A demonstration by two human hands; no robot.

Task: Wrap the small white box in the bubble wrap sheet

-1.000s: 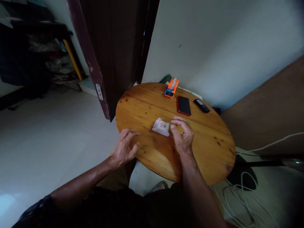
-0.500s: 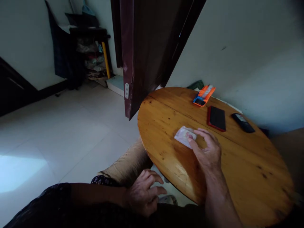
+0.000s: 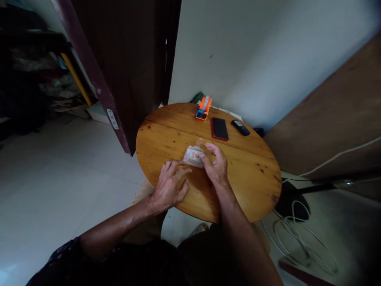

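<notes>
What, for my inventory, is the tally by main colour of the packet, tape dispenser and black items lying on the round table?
Pale: 1, wrapped packet
Orange: 1, tape dispenser
Black: 2, red-edged slab, handset
Total: 4

Round wooden table [image 3: 247,178] | pale packet [image 3: 194,156] lay near middle | orange-blue dispenser [image 3: 204,108], red-edged dark slab [image 3: 220,129], black handset [image 3: 240,127] lay beyond

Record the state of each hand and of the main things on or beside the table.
Packet: lying on the table, wrapped; seal unclear
Left hand: grip open, fingers bent
Right hand: grip open, thumb at packet; contact unclear
Orange-and-blue item: resting near far edge
Red-edged black slab: flat
Black handset: flat
Door: open
Floor cable: loosely coiled
</notes>
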